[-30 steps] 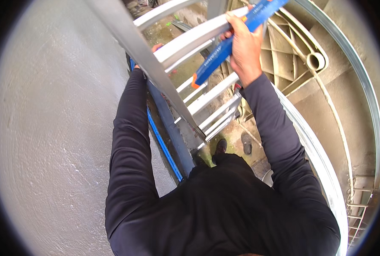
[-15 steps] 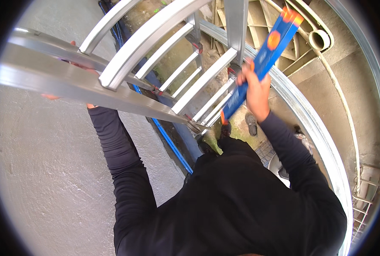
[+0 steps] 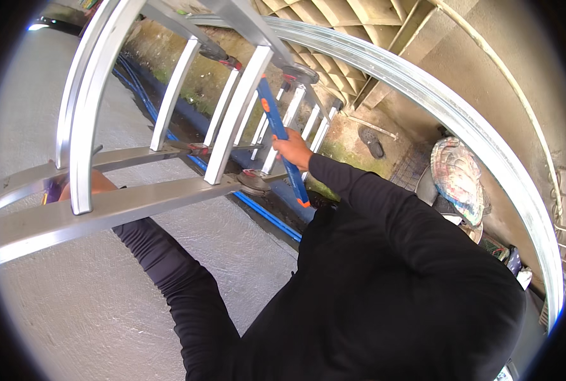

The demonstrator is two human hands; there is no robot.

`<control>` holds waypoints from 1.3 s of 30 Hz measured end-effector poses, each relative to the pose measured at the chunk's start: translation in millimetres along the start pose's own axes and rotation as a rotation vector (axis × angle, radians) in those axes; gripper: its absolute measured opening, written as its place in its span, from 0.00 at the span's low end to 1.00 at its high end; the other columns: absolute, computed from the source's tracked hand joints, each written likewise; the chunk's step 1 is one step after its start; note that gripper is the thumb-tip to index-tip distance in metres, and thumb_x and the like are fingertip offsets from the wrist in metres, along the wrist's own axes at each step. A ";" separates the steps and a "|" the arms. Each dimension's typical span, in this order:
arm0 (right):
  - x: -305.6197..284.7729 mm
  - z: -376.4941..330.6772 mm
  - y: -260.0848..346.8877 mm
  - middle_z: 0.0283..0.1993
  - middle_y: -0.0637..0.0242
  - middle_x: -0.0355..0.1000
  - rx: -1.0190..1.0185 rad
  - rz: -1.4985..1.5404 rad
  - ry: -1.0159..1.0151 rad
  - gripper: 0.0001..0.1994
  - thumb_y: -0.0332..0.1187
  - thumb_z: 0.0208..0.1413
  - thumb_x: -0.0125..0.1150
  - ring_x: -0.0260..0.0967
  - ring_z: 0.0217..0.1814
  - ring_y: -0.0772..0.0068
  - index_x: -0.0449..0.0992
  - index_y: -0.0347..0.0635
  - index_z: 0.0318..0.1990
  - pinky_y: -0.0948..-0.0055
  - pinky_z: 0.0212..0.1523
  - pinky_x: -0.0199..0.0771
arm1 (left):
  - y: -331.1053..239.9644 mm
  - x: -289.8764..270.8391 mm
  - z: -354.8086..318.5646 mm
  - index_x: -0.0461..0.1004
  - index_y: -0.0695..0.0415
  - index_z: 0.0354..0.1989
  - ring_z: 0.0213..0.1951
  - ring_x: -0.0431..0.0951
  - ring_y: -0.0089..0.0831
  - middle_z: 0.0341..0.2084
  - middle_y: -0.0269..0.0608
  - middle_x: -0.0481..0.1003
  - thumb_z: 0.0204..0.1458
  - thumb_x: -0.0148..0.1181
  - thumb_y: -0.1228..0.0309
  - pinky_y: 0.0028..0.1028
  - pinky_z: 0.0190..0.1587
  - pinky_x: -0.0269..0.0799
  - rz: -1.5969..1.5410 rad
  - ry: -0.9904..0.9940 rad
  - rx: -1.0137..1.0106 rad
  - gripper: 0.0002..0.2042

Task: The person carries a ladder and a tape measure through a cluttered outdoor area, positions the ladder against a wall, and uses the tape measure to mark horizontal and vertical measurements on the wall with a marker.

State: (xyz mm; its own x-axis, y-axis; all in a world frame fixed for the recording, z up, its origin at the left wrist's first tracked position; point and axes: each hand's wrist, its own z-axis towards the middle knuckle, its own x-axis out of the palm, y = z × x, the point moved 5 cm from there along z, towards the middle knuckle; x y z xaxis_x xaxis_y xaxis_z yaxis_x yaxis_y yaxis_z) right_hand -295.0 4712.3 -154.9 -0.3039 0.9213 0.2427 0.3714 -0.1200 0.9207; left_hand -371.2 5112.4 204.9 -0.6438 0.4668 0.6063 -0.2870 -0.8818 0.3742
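Note:
A blue spirit level (image 3: 276, 120) with orange parts slants beside the rungs of an aluminium ladder (image 3: 143, 200). My right hand (image 3: 293, 151) is closed around its lower half. The level's upper end reaches close to a rung; whether they touch I cannot tell. On the left, my left arm passes under the near rail, and my left hand (image 3: 95, 183) shows between the two rails behind a rung. Its fingers are mostly hidden. Beside it is a small purple and yellow thing (image 3: 53, 190), too hidden to name.
A curved galvanized metal strip (image 3: 416, 76) arcs along the right. Blue hoses (image 3: 267, 216) run beside the grey concrete slab (image 3: 105, 298). A dark shoe (image 3: 372, 143) lies on the lower ground, near a multicoloured cloth (image 3: 459, 178). Beige lattice blocks (image 3: 334, 25) stand at the far side.
My right hand has brought the spirit level down and left, to the ladder's rungs. The ladder appears turned in view, and my left hand shows more between the rails.

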 end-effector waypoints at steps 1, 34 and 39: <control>3.1 4.0 0.1 0.36 0.67 0.70 -0.004 0.006 -0.004 0.11 0.30 0.52 0.63 0.70 0.34 0.74 0.73 0.40 0.42 0.69 0.33 0.78 | -1.5 2.0 1.1 0.65 0.68 0.68 0.53 0.81 0.44 0.58 0.60 0.74 0.61 0.65 0.64 0.36 0.58 0.77 -0.023 -0.009 0.004 0.31; 23.2 62.5 -42.9 0.30 0.64 0.69 -0.046 0.049 0.053 0.10 0.30 0.48 0.62 0.69 0.24 0.69 0.73 0.37 0.38 0.64 0.26 0.72 | -26.2 72.4 23.1 0.80 0.63 0.42 0.31 0.84 0.28 0.31 0.40 0.82 0.59 0.64 0.73 0.22 0.34 0.82 1.227 -0.183 0.434 0.07; 21.9 65.9 -43.1 0.30 0.61 0.73 -0.081 -0.001 0.068 0.12 0.33 0.49 0.64 0.72 0.26 0.68 0.75 0.35 0.38 0.64 0.29 0.73 | -91.9 121.7 33.1 0.78 0.62 0.45 0.35 0.83 0.27 0.34 0.38 0.81 0.62 0.61 0.72 0.22 0.38 0.80 1.316 -0.215 0.352 0.08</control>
State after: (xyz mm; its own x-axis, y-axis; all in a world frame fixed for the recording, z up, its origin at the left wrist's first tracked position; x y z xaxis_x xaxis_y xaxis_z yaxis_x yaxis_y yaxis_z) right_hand -259.9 4762.0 -209.4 -0.3639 0.8946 0.2596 0.2998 -0.1514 0.9419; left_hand -399.7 5252.4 267.5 -0.1681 -0.6603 0.7319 0.6560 -0.6291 -0.4170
